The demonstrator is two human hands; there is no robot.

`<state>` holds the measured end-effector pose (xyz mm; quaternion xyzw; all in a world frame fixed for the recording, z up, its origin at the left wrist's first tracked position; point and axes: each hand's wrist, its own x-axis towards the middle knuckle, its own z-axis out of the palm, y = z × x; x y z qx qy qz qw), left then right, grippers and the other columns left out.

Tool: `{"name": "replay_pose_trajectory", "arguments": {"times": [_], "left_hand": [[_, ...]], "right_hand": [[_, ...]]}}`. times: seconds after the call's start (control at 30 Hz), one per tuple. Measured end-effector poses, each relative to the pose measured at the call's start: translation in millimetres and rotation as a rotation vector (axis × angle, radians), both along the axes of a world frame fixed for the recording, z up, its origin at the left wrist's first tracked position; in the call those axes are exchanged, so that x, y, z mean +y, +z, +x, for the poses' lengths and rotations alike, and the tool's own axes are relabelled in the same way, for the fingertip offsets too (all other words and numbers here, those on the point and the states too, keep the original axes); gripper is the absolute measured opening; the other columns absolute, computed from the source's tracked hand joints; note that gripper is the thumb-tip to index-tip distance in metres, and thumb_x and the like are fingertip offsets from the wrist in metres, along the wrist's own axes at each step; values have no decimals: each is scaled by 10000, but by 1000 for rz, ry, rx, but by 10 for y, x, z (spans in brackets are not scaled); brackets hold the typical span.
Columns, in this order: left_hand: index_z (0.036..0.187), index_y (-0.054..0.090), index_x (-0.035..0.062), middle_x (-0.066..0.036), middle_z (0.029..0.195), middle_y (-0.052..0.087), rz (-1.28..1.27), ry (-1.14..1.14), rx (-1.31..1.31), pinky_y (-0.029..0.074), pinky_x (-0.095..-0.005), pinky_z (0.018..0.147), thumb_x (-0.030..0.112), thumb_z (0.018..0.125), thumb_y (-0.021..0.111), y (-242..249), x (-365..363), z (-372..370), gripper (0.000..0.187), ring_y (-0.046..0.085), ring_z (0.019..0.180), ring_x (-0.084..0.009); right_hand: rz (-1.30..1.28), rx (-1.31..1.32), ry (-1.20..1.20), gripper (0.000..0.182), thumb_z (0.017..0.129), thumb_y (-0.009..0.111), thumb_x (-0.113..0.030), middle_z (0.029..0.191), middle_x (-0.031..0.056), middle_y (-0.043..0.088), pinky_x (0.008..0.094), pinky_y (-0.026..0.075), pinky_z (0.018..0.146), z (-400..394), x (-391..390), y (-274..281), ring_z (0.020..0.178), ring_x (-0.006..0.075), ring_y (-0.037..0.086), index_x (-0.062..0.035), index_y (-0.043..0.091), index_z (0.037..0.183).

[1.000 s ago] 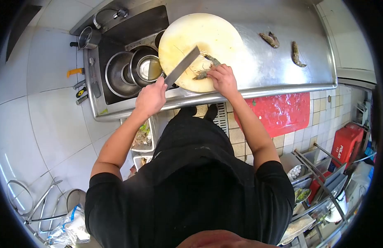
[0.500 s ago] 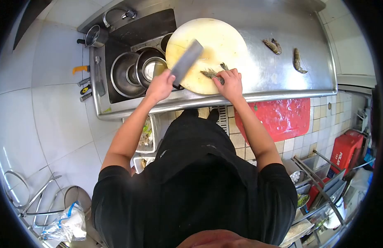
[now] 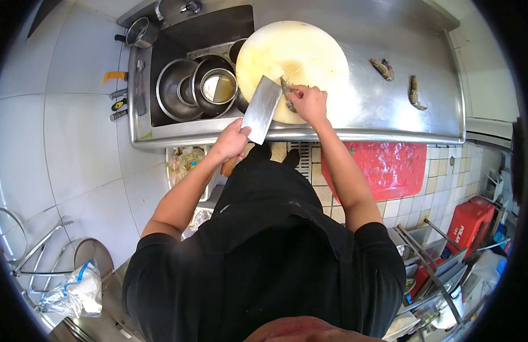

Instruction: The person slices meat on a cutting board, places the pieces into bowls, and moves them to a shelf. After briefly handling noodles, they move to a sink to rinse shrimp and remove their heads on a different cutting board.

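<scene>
A cleaver point(image 3: 263, 108) with a wide steel blade and wooden handle is gripped in my left hand point(image 3: 231, 141). Its blade reaches over the front left part of the round cutting board point(image 3: 309, 51). On that board, my right hand point(image 3: 311, 105) has its fingers closed on a greyish shrimp point(image 3: 286, 90), just right of the blade. Those fingers partly cover the shrimp. Farther right on the steel counter lie another shrimp point(image 3: 383, 69), curled, and a straighter shrimp point(image 3: 414, 94).
Left of the board, the sink point(image 3: 207, 31) holds several nested metal bowls point(image 3: 171, 102). Knives and tools, one with a yellow handle point(image 3: 114, 76), line its left side. Below the counter are a red tub point(image 3: 389, 171) and a white bin of scraps point(image 3: 187, 165).
My left hand has swung the cleaver from a blurred position over the board toward the counter's front edge. My right hand has turned the shrimp, which now points more away from me.
</scene>
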<state>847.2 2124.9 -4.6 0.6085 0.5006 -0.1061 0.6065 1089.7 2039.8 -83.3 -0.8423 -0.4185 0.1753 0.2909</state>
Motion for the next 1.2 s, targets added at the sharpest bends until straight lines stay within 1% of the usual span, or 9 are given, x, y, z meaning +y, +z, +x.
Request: {"name": "replay_pose_trajectory", "arguments": {"times": [0.4,0.53,0.63,0.73,0.83,0.93,1.07,1.17,1.2], "left_hand": [[1103,506,7,-46,658,505,18,-10,-39,440,-323,368,207,1059,478,29,138,95,206,501,435,-139],[1091,501,-38,-204,768,631,328,-273,139,526,-438,502,207,1040,483,278,114,268,251,634,528,-293],[1090,502,-53,-349,935,671,655,-471,192,530,-558,815,135,991,479,187,-33,323,214,683,840,-496],[1075,491,-52,-353,949,675,605,-464,275,506,-584,870,80,950,483,341,-178,421,182,666,955,-511],[1087,481,-68,-366,949,670,637,-488,266,508,-586,864,73,938,491,189,-278,372,205,666,950,-517],[1098,480,-68,-358,949,671,636,-449,221,508,-589,854,130,975,491,74,-194,381,232,660,940,-525],[1110,496,-22,-336,969,675,602,-379,124,510,-596,833,217,1022,485,-124,-40,159,255,643,886,-545],[1152,551,9,-185,906,691,336,-205,79,570,-435,578,261,1021,520,-220,655,-65,286,645,536,-263],[1142,560,12,-202,881,693,452,-223,104,574,-449,580,271,1027,506,-435,976,-199,289,657,545,-288]], "right_hand": [[-4,-38,69,292,842,749,-376,737,38,724,408,391,905,-35,94,39,860,246,654,-168,806,1038],[-101,-26,124,322,851,736,-361,835,70,739,428,393,894,-15,125,139,866,271,649,-144,781,1084],[369,-344,55,313,887,686,-328,1038,113,702,466,408,862,-81,443,557,975,311,625,-91,707,1091],[598,-289,346,209,948,606,-263,1043,119,655,460,428,854,-273,899,1382,1022,325,590,-81,678,1020],[277,-245,573,138,967,570,-165,1000,128,630,437,427,935,-451,1177,356,1014,335,560,-64,656,1005],[746,179,102,140,931,568,-115,1013,155,624,460,431,945,-143,1038,581,1034,363,552,-53,636,1037],[75,-90,422,275,837,553,-5,1063,130,633,472,419,989,291,55,201,1119,362,554,-74,626,1092],[132,-214,403,269,819,640,-23,1063,96,638,454,407,995,271,-376,59,1128,324,549,-101,669,1075],[143,-210,376,265,810,670,-37,1056,86,639,450,407,989,284,-423,40,1133,313,548,-112,683,1064]]}}
